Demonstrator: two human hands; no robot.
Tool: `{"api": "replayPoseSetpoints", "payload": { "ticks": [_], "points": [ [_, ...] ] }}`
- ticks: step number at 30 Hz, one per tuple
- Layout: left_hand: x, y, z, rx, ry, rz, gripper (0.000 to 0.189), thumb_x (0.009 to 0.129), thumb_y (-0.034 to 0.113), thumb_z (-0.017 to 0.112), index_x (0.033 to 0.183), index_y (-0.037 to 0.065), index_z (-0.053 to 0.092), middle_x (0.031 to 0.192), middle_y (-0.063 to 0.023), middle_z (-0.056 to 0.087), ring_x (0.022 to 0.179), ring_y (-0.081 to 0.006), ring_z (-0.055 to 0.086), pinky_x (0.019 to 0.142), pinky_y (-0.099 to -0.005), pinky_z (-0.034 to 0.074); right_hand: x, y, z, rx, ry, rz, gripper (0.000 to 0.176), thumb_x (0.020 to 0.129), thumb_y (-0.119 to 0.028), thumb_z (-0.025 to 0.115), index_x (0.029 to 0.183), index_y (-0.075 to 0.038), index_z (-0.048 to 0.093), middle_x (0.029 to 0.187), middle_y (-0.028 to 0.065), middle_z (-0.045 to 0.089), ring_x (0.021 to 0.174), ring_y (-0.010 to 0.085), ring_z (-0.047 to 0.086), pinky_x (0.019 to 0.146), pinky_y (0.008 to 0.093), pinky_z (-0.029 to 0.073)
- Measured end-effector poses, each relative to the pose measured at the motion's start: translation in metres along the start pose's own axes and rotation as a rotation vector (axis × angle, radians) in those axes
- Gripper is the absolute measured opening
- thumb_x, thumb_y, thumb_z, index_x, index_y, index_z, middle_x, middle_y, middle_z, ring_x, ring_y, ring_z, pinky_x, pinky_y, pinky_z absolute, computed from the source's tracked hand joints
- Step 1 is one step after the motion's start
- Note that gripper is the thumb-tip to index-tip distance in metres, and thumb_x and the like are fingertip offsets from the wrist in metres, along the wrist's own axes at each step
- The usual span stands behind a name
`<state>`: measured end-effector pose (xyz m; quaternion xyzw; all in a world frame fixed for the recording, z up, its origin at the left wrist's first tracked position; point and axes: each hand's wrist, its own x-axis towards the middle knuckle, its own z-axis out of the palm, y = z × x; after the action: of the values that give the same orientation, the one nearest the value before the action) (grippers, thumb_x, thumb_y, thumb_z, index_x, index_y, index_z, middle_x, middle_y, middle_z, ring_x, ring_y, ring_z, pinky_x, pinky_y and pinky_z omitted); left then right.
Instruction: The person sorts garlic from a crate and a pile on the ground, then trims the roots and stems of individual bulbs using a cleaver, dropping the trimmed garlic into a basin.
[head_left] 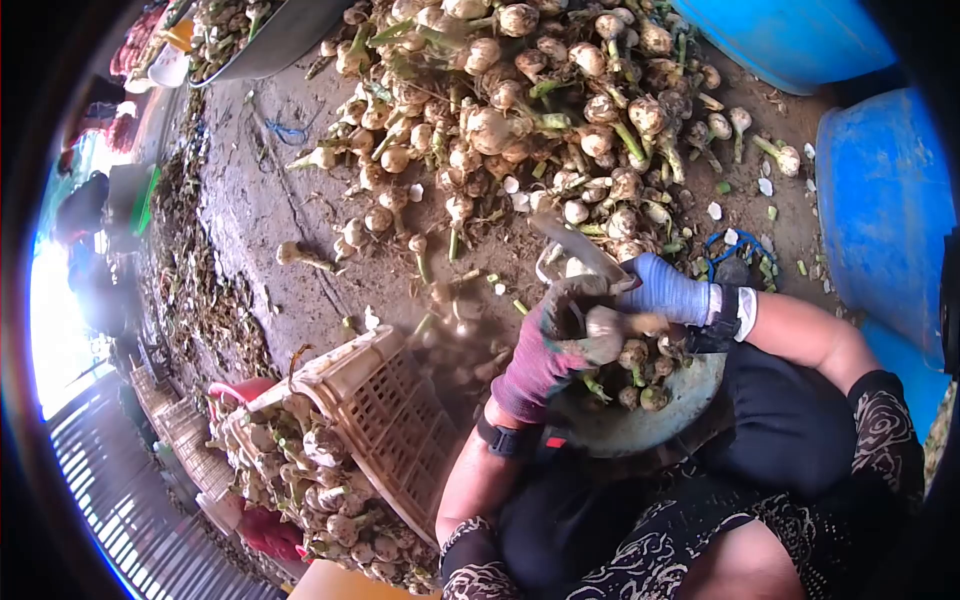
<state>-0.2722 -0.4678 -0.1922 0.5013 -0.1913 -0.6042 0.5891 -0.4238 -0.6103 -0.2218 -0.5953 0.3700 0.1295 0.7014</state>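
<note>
My left hand [550, 355], in a dirty pink and grey glove, is closed around a garlic bulb [604, 334] with a short stem, above a shallow metal basin. My right hand [667, 290], in a blue-grey glove, grips a knife whose broad blade [580, 248] points up and left, just above the left hand. The basin [690, 405] rests at my lap and holds several garlic bulbs. A large heap of garlic bulbs [490, 130] with stems lies on the ground beyond my hands.
A plastic crate [375, 400] leans at the lower left beside more piled garlic [335, 500]. Blue barrels [880, 210] stand at the right. At the upper left is a metal tub [285, 45]. Peelings and cut stems litter the ground. A corrugated sheet [120, 490] is at the far left.
</note>
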Motion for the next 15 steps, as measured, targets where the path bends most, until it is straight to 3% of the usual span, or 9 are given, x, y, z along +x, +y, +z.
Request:
{"api": "replayPoseSetpoints", "payload": {
  "ticks": [1,3,5,7,8,10,13,15],
  "points": [
    [0.001,-0.006,-0.012,0.006,0.028,-0.062,0.059,0.069,0.018,0.083,0.118,0.004,0.054,0.107,-0.0050,0.057,0.095,-0.0145,0.055,0.087,-0.0288,0.044,-0.010,-0.005,-0.004,-0.103,0.090,0.000,0.030,0.074,-0.014,0.073,0.094,0.006,0.062,0.074,0.0054,0.063,0.065,0.0106,0.059,0.057,0.0267,0.048],
    [0.007,-0.043,-0.065,0.378,0.576,0.001,0.057,0.072,0.026,0.081,0.117,0.001,0.056,0.112,-0.0100,0.060,0.093,-0.0198,0.060,0.078,-0.0329,0.049,-0.005,0.011,-0.014,0.042,0.020,0.041,0.025,0.074,-0.013,0.073,0.087,0.004,0.060,0.071,0.0052,0.061,0.055,0.0092,0.056,0.049,0.0260,0.045],
    [0.006,-0.004,-0.077,0.600,0.959,-0.189,0.066,0.073,0.040,0.078,0.120,-0.001,0.054,0.113,-0.0177,0.061,0.093,-0.0284,0.062,0.078,-0.0384,0.050,-0.007,0.011,-0.018,0.265,0.053,0.010,0.027,0.074,-0.012,0.073,0.089,0.004,0.056,0.066,0.0035,0.057,0.049,0.0091,0.053,0.044,0.0246,0.042],
    [0.007,-0.027,-0.141,1.206,0.973,-0.490,0.068,0.074,0.054,0.069,0.113,-0.002,0.059,0.109,-0.0239,0.063,0.096,-0.0361,0.062,0.081,-0.0418,0.049,-0.006,0.006,-0.018,0.266,0.065,0.009,0.030,0.074,-0.012,0.073,0.093,0.005,0.056,0.065,0.0026,0.055,0.049,0.0090,0.053,0.044,0.0248,0.043],
    [0.012,-0.036,-0.159,1.200,0.978,-0.488,0.068,0.074,0.054,0.069,0.113,-0.002,0.059,0.109,-0.0239,0.063,0.096,-0.0361,0.062,0.081,-0.0418,0.049,-0.005,0.002,-0.018,0.260,0.063,0.007,0.030,0.074,-0.012,0.073,0.093,0.005,0.056,0.065,0.0026,0.055,0.049,0.0090,0.053,0.044,0.0248,0.043],
    [0.029,-0.045,-0.181,1.541,0.654,-0.705,0.064,0.076,0.058,0.063,0.102,0.000,0.065,0.100,-0.0247,0.065,0.097,-0.0375,0.061,0.082,-0.0420,0.048,-0.004,-0.004,-0.015,0.182,0.055,-0.012,0.030,0.074,-0.011,0.073,0.093,0.006,0.056,0.065,0.0026,0.055,0.049,0.0087,0.053,0.044,0.0247,0.043],
    [0.049,-0.049,-0.186,1.374,0.818,-0.702,0.059,0.077,0.058,0.060,0.093,0.002,0.068,0.100,-0.0232,0.065,0.098,-0.0380,0.061,0.082,-0.0429,0.048,0.000,-0.004,-0.013,0.155,0.069,-0.017,0.030,0.074,-0.011,0.072,0.093,0.006,0.056,0.065,0.0027,0.055,0.049,0.0086,0.053,0.044,0.0243,0.043],
    [0.049,-0.048,-0.186,1.273,0.893,-0.655,0.055,0.074,0.054,0.065,0.093,0.002,0.068,0.099,-0.0224,0.066,0.094,-0.0367,0.062,0.080,-0.0425,0.048,0.001,-0.005,-0.016,0.142,0.051,-0.042,0.030,0.074,-0.012,0.071,0.095,0.006,0.058,0.065,0.0029,0.055,0.049,0.0084,0.053,0.044,0.0239,0.043]
  ]
}}
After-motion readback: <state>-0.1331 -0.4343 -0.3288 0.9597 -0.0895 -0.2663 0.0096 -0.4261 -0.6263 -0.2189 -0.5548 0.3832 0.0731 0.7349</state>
